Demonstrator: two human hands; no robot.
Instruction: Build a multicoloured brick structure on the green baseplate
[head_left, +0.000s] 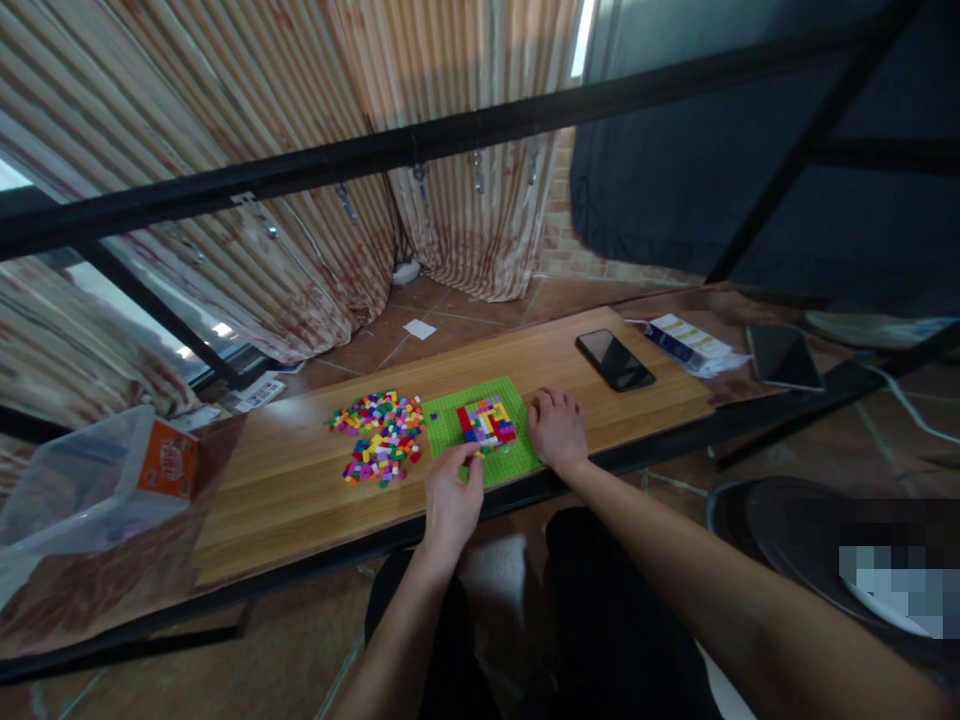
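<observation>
A green baseplate lies near the front edge of the wooden table. A patch of coloured bricks is built up on it. A loose pile of small coloured bricks lies just left of the plate. My left hand hovers over the plate's front edge, with fingers pinched on something small at the built patch's near corner. My right hand rests on the table at the plate's right edge, fingers curled and lying down, holding nothing.
A black phone lies on the table at the far right. A clear plastic bin with an orange box sits at the left. Papers and a tablet lie further right. A black metal bar crosses overhead.
</observation>
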